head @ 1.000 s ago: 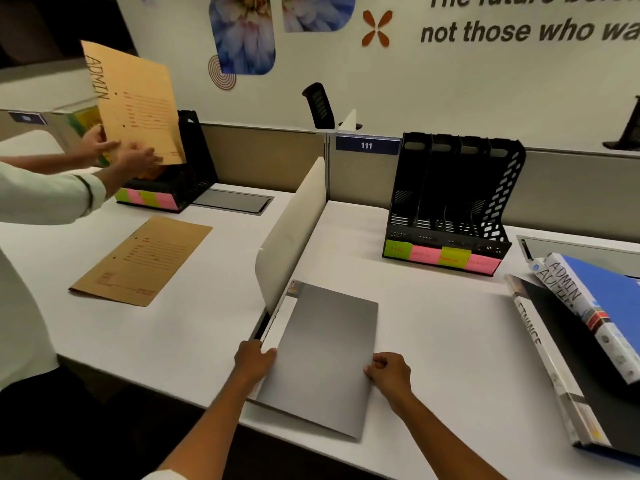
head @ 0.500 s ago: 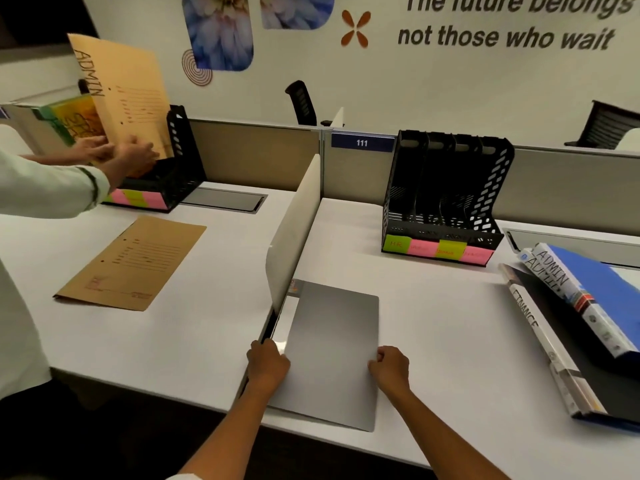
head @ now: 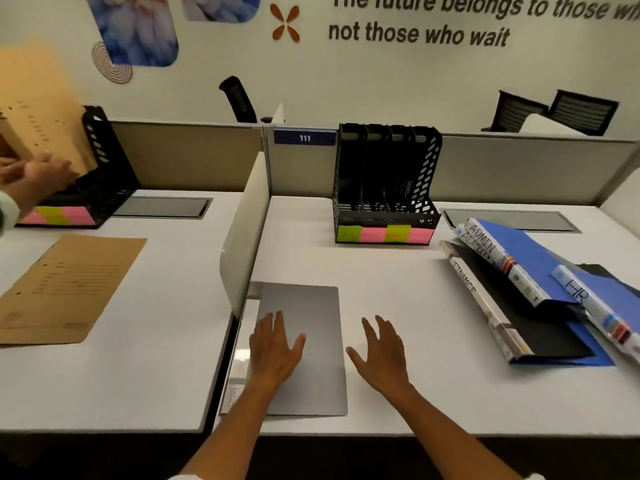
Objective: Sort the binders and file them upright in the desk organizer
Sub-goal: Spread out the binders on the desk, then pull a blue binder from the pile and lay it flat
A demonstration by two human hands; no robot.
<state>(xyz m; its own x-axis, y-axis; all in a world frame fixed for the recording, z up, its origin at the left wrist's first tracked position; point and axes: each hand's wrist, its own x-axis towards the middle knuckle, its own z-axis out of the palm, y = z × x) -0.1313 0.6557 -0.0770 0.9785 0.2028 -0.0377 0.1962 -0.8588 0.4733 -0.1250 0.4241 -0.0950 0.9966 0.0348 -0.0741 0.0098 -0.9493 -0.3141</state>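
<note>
Left hand [head: 275, 348] lies flat, fingers straight, on the grey binder [head: 304, 348] at the desk's [head: 398, 289] near edge, beside the divider [head: 244, 237]. We note the right hand [head: 382, 355] spread wide just right of it, holding nothing; whether it touches the desk we cannot tell. Three more binders [head: 526, 271], marked ADMIN, FINANCE and HR, overlap at the right. At the back stands the black organizer [head: 384, 181], upright, with coloured labels. On the next desk, another person's hands [head: 31, 174] hold a brown folder [head: 38, 116].
</note>
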